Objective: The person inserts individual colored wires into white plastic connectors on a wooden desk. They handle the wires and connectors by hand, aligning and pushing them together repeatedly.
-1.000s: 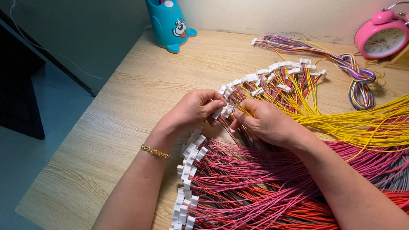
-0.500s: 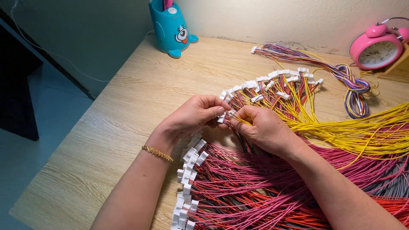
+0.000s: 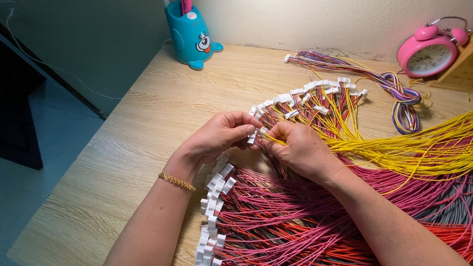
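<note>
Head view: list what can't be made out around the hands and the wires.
- White connector: mostly hidden in the left hand grip; its slots are too small to see.
- Yellow wire: its tip is covered by the right hand fingers, so whether it is seated is unclear.
- Wire bundles: cut off by the right and bottom edges.
- Clock: the dial is too small to read.

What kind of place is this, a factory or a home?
Probably a home desk used for piecework: a light wooden table against a plain wall, a pink twin-bell alarm clock, a blue cartoon pen holder, and fanned wires with white plastic connectors.
</note>
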